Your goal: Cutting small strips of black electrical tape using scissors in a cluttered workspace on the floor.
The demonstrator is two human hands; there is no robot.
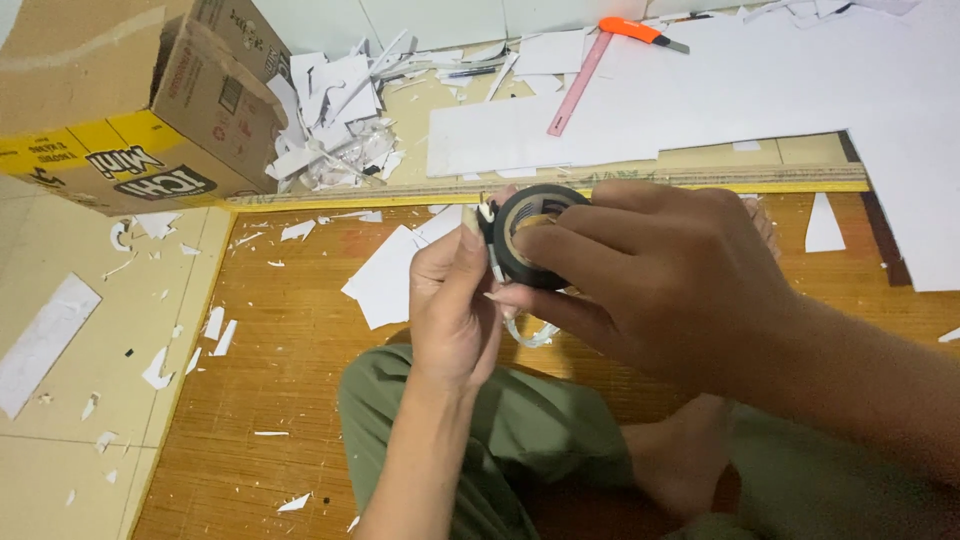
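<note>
Sitting on the mat, the person's right hand (pixel 660 280) grips a black tape roll (pixel 530 235) while the left hand (pixel 455 305) pinches its loose end; no length looks pulled off yet.

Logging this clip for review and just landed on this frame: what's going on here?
A person sits cross-legged on a woven mat, holding a roll of black tape up in both hands. The right hand grips the roll, while the left hand pinches at its edge, where a small white piece sticks out. White paper scraps litter the floor beside a cardboard box. Farther off lie large white sheets, a pink ruler and an orange utility knife.
</note>
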